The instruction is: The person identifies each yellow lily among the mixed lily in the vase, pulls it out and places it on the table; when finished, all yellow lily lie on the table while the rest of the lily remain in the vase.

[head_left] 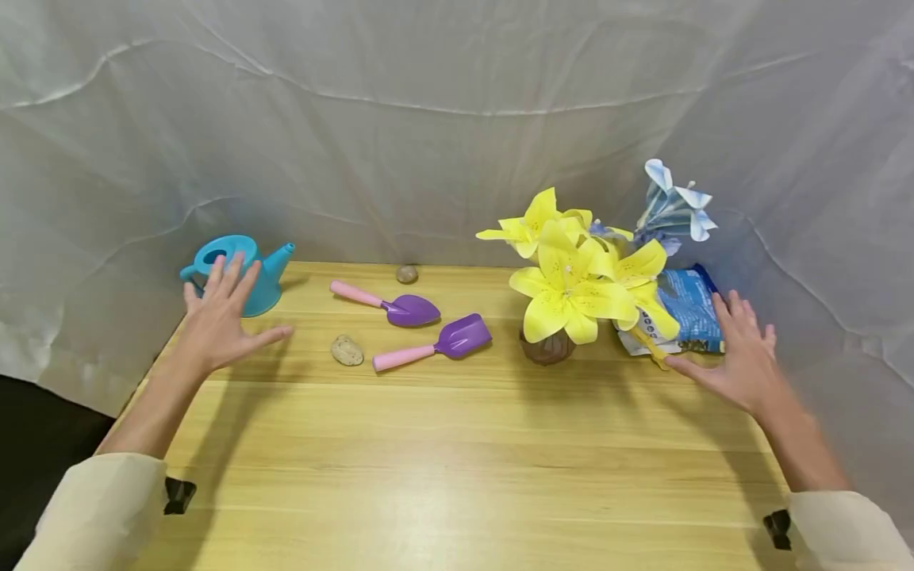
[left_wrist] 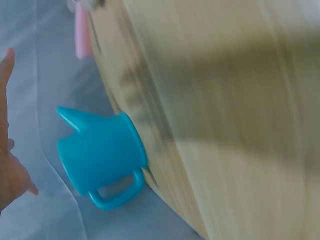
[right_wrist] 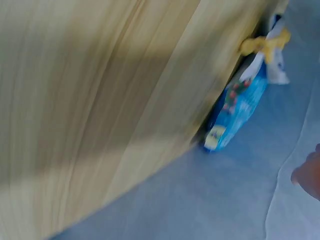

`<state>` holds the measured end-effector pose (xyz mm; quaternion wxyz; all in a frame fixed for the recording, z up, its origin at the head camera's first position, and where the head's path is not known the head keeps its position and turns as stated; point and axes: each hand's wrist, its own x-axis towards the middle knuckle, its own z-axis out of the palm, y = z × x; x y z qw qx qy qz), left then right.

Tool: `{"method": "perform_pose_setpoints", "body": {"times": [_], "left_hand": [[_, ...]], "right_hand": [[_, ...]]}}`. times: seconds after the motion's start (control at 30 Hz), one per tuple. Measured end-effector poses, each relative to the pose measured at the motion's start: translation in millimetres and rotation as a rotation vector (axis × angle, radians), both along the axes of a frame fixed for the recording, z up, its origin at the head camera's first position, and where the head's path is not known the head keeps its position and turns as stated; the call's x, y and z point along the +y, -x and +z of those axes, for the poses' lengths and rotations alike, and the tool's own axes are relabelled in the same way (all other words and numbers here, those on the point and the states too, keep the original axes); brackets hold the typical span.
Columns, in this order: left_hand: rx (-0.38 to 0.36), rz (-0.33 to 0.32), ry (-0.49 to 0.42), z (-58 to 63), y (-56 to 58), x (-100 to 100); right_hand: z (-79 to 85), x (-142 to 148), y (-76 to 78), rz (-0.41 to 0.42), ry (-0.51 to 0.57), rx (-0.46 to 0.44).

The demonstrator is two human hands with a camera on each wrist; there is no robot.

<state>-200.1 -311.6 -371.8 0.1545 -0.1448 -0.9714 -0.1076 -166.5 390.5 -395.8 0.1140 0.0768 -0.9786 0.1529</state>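
Observation:
With fingers spread, my left hand [head_left: 220,323] hovers above the table, in front of a blue watering can [head_left: 266,289] in the head view. The left wrist view shows the same watering can [left_wrist: 102,150] apart from the fingers. My right hand [head_left: 748,361], fingers also spread and holding nothing, is nearest to a blue and white bag [head_left: 689,305]. A yellow clip-like piece [head_left: 651,349] sits at the bag's front edge. In the right wrist view the bag [right_wrist: 240,105] stands away from the fingers, and only a bit of the hand [right_wrist: 309,175] shows.
Between the hands lie two purple trowels [head_left: 412,310] [head_left: 462,336] with pink handles and two stones [head_left: 347,350] [head_left: 407,274]. A brown pot [head_left: 548,349] bears yellow lilies [head_left: 564,289]; blue flowers [head_left: 678,202] rise behind. Grey cloth [head_left: 428,159] hangs around the wooden table [head_left: 457,460].

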Motion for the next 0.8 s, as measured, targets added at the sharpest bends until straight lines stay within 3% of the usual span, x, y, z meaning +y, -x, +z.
{"method": "perform_pose_setpoints", "body": {"times": [0.13,0.27,0.43,0.63,0.8], "left_hand": [[0.075,-0.102,-0.177,2.3,5.5,32.1],[0.077,-0.162,-0.350,2.3,10.4,79.8],[0.012,-0.251,-0.577,-4.1,12.1,144.4],[-0.107,-0.327,-0.825,-13.9,8.0,226.5],[-0.213,-0.381,-1.046,-18.5,6.5,286.6]], "right_hand": [[-0.9,-24.5,-3.5,0.020,0.195,-0.034],[-3.2,-53.0,-4.3,0.033,0.327,-0.020],[-14.8,-89.8,3.4,0.192,0.484,0.017],[-13.9,-131.2,15.1,0.283,0.620,-0.164],[-6.1,-155.9,26.1,0.389,0.747,-0.192]]}}
